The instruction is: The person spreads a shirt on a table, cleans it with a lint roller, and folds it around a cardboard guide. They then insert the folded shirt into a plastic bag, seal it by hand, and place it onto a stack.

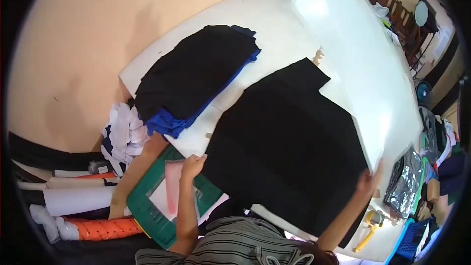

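Note:
A black shirt (289,142) lies spread flat on the white table, a sleeve-like part pointing to the far side. At its left edge my left hand (194,166) is closed, pinching the cloth. My right hand (367,181) is at the right edge, where the shirt meets a shiny translucent sheet (353,64). Motion blurs its fingers, so I cannot tell whether they grip the sheet, the cloth or neither. Beyond the shirt to the left rests a pile of black and blue clothes (201,68).
A yellow-handled tape dispenser (370,230) lies at the near right, by plastic-wrapped black packs (403,181). On the left are a green crate (152,186) with bagged items, white cloths (125,130) and an orange roll (105,228). The wall borders the table's far left.

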